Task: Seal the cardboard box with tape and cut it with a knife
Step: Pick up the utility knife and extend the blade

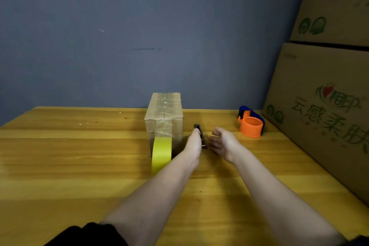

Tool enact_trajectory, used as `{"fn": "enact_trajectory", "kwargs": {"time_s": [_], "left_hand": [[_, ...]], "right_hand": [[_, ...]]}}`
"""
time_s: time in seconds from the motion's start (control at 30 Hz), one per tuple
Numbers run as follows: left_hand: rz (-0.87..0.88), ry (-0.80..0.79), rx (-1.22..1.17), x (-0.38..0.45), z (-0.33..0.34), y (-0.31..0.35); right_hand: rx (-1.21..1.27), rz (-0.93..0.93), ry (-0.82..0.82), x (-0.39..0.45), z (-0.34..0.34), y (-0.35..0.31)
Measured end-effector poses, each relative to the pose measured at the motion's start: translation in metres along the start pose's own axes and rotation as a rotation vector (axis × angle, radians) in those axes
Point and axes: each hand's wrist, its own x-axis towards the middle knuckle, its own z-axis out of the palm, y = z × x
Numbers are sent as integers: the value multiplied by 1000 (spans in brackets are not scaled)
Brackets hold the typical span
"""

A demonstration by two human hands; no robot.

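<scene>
A small cardboard box [164,114] stands on the wooden table, its top and front covered with clear tape. A yellow tape roll [161,154] stands on edge against the box's near face. Just right of the box lies a dark utility knife [200,135]. My left hand [194,144] rests on the knife, fingers along its handle. My right hand [221,142] hovers beside the knife on its right, fingers spread and empty.
An orange and blue tape dispenser [251,124] sits at the back right of the table [79,156]. Large printed cartons [323,106] are stacked along the right edge. A grey wall stands behind the table.
</scene>
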Motion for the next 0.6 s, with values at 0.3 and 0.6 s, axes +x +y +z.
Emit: {"fn": "enact_trajectory", "kwargs": {"time_s": [0.3,0.6], "left_hand": [[-85,-91,-13,-8,-1,-13],[220,-141,123,-3,6,-40]], "right_hand": [[-525,-43,-23,-4,-28,0],[-19,-219,-314,-31,-66,24]]}}
